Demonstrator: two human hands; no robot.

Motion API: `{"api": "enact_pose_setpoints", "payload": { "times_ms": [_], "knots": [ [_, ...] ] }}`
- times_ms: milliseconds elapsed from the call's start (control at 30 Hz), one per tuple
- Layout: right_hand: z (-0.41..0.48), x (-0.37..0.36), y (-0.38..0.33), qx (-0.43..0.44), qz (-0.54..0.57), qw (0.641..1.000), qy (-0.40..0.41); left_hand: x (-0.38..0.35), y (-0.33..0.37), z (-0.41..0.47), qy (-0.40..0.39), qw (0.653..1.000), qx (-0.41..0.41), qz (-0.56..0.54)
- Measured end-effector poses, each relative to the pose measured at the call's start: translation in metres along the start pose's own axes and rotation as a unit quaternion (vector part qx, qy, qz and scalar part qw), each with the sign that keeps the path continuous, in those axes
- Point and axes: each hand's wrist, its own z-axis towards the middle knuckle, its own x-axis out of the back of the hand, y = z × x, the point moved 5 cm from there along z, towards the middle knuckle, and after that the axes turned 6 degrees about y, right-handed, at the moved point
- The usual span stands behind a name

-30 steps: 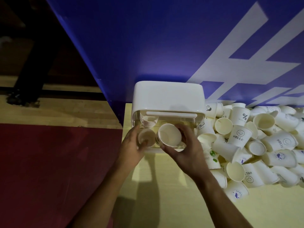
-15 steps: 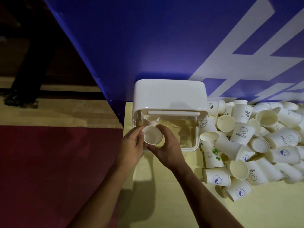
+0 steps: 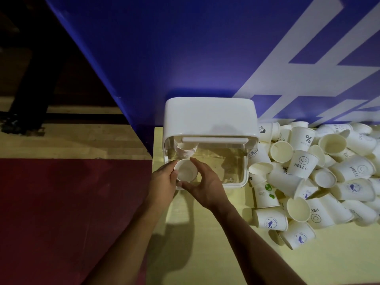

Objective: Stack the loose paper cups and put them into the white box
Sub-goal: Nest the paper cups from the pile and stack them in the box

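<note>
The white box stands open on the pale table, its lid tipped up at the back. Inside its far left corner stands a stack of cups. At the near left corner both hands hold one upright stack of paper cups, mouth up. My left hand wraps its left side and my right hand pinches its right side from the front. A heap of several loose paper cups lies right of the box, some printed "HELLO".
A blue panel with white lettering rises right behind the box. The table's left edge runs just left of the box, with red and wooden floor beyond. Bare tabletop lies between my forearms.
One second ago each hand held its own cup at the box's front. They came together into one stack at the near left corner, and my right hand shifted left with it.
</note>
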Motion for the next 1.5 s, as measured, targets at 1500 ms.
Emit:
{"api": "enact_pose_setpoints", "payload": {
  "times_ms": [1500],
  "knots": [
    [-0.145,0.609,0.352,-0.153,0.119,0.936,0.293,-0.431,0.525,-0.075,-0.156,0.959,-0.236,0.014]
  ]
}}
